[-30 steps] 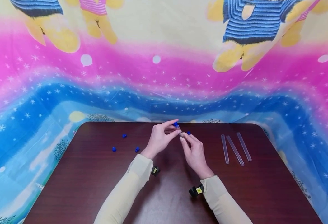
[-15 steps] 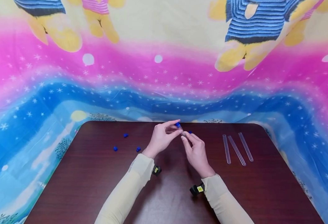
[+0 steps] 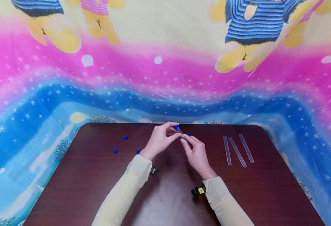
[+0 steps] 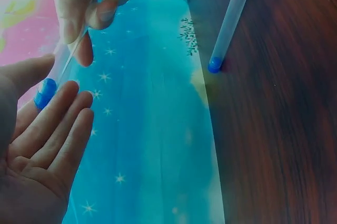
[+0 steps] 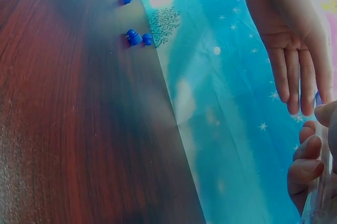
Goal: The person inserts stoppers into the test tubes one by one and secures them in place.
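Observation:
Above the table's far edge, both hands meet at one clear test tube (image 4: pixel 67 62) with a blue cap (image 3: pixel 176 127) at its upper end. My left hand (image 3: pixel 158 139) holds the capped end, index finger over the cap and thumb by the tube. Its other three fingers extend loosely in the left wrist view. My right hand (image 3: pixel 197 155) grips the tube lower down between thumb and curled fingers; those fingers hide part of it. Behind the right hand lies another tube (image 4: pixel 231 21) with a blue cap (image 4: pixel 215 65) on its end.
Three uncapped clear tubes (image 3: pixel 237 152) lie side by side on the right of the dark wooden table (image 3: pixel 69 188). On the left are three loose blue caps (image 3: pixel 115 151), one partly hidden by the left wrist. A printed cloth (image 3: pixel 143 78) hangs behind the table.
The left hand has shifted slightly left and down, its index finger lower over the cap. The capped end of the tube has dipped a little with it. The right hand keeps its grip.

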Motion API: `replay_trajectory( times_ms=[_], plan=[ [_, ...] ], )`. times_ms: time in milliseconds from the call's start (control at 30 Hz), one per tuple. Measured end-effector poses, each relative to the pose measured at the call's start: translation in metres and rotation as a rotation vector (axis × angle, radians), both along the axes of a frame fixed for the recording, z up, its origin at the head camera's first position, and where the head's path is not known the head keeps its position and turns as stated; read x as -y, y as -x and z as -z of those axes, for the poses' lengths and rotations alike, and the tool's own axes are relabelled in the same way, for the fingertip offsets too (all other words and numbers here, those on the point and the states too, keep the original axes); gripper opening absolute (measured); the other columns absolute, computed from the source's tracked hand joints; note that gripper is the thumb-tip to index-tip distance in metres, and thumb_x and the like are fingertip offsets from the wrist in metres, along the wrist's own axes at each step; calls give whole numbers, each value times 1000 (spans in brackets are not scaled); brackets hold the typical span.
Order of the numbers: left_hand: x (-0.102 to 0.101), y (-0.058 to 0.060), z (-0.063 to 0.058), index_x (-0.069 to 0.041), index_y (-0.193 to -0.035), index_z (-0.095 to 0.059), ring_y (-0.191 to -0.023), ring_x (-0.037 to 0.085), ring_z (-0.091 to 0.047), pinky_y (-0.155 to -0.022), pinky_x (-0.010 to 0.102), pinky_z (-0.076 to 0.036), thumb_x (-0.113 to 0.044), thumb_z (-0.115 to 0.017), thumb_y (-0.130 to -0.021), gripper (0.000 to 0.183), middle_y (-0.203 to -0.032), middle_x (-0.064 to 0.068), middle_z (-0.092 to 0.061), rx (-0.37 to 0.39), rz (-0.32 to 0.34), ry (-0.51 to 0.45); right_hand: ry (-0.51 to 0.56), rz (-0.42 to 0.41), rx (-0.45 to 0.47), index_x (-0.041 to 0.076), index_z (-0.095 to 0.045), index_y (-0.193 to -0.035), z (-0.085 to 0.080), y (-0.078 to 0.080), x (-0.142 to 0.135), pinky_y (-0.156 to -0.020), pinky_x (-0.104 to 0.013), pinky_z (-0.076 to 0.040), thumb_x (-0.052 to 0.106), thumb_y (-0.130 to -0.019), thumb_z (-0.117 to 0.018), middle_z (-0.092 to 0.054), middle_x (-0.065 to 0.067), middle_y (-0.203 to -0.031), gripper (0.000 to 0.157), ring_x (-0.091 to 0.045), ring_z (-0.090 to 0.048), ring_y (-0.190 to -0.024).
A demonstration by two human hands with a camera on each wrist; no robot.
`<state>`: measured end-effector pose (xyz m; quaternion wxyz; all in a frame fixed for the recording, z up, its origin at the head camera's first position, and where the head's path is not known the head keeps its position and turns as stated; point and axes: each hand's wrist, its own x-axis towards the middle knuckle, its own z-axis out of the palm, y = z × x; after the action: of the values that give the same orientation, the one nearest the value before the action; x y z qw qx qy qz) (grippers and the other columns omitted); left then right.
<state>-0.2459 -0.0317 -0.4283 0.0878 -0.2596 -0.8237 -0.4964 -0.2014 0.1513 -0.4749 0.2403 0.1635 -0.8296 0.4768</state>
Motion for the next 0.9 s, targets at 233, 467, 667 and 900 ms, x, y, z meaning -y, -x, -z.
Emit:
replay_trajectory(
  times_ms=[233,467,667,900],
  plan=[
    [5,2,0,-9,-135,-64,-95,12,-70,-88,29,-55,-22,-78,-93,46,-108,4,-72,-27,-4,28,3,4,18,9,-74,-125,1,1,-1,-52,-27,-40,22,-100,-68,-61,4,-82,28,-14,-48,-60],
    [15,5,2,-10,-134,-65,-101,25,-70,-91,37,-55,-21,-77,-94,44,-114,8,-71,-39,-54,17,43,34,76,14,-76,-121,0,1,-7,-52,-28,-40,24,-100,-69,-58,3,-78,24,-17,-51,-62],
    [25,7,1,-12,-136,-64,-102,30,-69,-93,41,-54,-20,-77,-94,46,-113,5,-70,0,-70,-27,50,54,93,14,-76,-119,1,2,-12,-53,-28,-42,24,-100,-69,-62,4,-82,23,-16,-54,-63],
    [35,9,3,-13,-140,-60,-98,20,-70,-93,48,-53,-18,-77,-94,49,-114,6,-71,33,-77,-87,72,67,98,13,-76,-119,2,3,-17,-54,-26,-46,23,-99,-71,-68,4,-88,23,-15,-57,-66]
  ],
)
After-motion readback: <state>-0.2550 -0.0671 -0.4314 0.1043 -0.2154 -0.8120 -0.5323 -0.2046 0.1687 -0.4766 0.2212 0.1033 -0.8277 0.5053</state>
